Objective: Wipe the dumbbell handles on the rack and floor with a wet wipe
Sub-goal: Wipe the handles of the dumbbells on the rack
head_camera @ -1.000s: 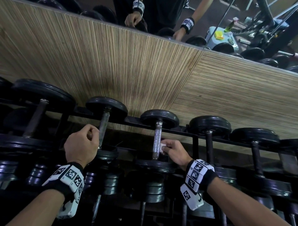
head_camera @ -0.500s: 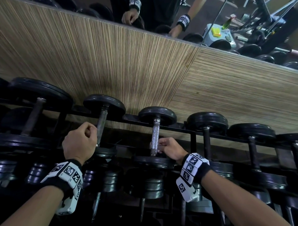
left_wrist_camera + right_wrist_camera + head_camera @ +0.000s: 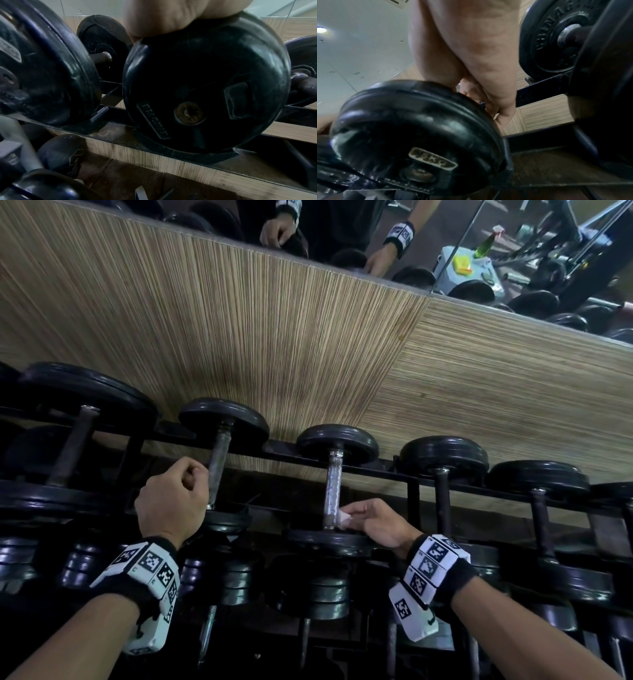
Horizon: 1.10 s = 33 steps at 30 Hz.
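A row of black dumbbells lies on a dark rack [image 3: 414,484] against a wood-patterned wall. My right hand [image 3: 349,517] pinches a small white wet wipe [image 3: 343,519] against the near end of a chrome handle [image 3: 334,484], just above that dumbbell's near plate [image 3: 329,541]. The right wrist view shows the same hand [image 3: 481,97] behind that plate [image 3: 419,135], marked 5KG. My left hand [image 3: 174,501] is a curled fist just left of the neighbouring rusty handle [image 3: 219,463], with nothing seen in it. Its heel [image 3: 163,17] sits over a black plate [image 3: 205,88].
More dumbbells fill the rack to both sides and a lower tier [image 3: 325,594] beneath. A mirror [image 3: 513,251] above the wall panel reflects the person's arms, gym machines and a green bottle. Rack bars cross close to both hands.
My right hand has slid the wipe a little down the chrome handle toward the near plate. The left fist stays beside its handle.
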Motion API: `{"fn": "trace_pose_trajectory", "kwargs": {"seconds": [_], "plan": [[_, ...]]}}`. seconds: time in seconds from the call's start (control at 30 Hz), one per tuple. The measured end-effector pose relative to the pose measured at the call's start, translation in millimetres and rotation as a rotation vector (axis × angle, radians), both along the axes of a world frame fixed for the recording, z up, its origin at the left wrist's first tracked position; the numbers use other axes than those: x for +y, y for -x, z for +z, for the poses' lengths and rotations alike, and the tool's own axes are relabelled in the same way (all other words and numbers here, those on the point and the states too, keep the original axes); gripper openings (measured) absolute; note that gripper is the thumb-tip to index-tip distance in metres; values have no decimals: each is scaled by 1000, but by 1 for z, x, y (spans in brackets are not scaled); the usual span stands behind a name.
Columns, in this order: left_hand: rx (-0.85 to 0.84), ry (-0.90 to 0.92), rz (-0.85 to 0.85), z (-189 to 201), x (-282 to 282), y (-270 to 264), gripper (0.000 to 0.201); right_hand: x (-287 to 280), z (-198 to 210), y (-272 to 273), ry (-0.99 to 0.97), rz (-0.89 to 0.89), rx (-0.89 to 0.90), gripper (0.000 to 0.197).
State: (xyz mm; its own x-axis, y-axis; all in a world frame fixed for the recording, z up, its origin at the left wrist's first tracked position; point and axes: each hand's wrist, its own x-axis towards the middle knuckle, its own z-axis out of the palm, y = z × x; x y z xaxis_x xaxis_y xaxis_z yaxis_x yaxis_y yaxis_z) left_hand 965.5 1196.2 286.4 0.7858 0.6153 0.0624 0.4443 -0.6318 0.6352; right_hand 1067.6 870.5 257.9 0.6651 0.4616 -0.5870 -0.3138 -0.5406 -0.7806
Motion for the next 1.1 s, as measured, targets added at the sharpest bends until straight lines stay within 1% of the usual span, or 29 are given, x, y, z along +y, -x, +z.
{"fn": "trace_pose_trajectory", "kwargs": {"seconds": [0.07,0.13,0.2,0.23,0.33,0.47,0.57,0.63,0.7,0.8,0.87,0.93,1.0,1.1], "plan": [[-2,3,11,0,-1,0,18,0,5,0,-1,-53,12,21],[4,6,17,1,-1,-1,17,7,8,-8,-15,-154,-11,25],[14,10,21,1,-1,-1,17,15,8,-24,-18,-254,-87,33],[15,11,22,1,-1,-1,17,19,9,-33,-12,-276,-134,32],[7,15,11,0,-1,-1,17,29,11,-50,7,-266,-199,25],[-5,4,3,-3,1,-1,17,21,10,-39,33,-214,-168,24],[-9,1,5,-1,0,0,18,3,6,-12,30,-91,-61,24],[-22,2,-1,0,-1,0,22,-4,6,5,-14,-57,14,25],[-21,4,1,1,-2,1,26,-1,8,3,-10,-85,-22,24],[-13,2,0,2,-3,1,27,15,9,-20,0,-244,-118,21],[-12,4,-1,2,-2,1,28,27,12,-35,-7,-309,-149,22],[-21,5,1,3,-3,2,28,33,14,-42,-12,-318,-146,23],[-22,7,1,4,-2,1,24,33,14,-43,-26,-309,-99,24],[-11,7,15,1,-3,0,19,24,10,-31,-13,-241,-15,29]]}}
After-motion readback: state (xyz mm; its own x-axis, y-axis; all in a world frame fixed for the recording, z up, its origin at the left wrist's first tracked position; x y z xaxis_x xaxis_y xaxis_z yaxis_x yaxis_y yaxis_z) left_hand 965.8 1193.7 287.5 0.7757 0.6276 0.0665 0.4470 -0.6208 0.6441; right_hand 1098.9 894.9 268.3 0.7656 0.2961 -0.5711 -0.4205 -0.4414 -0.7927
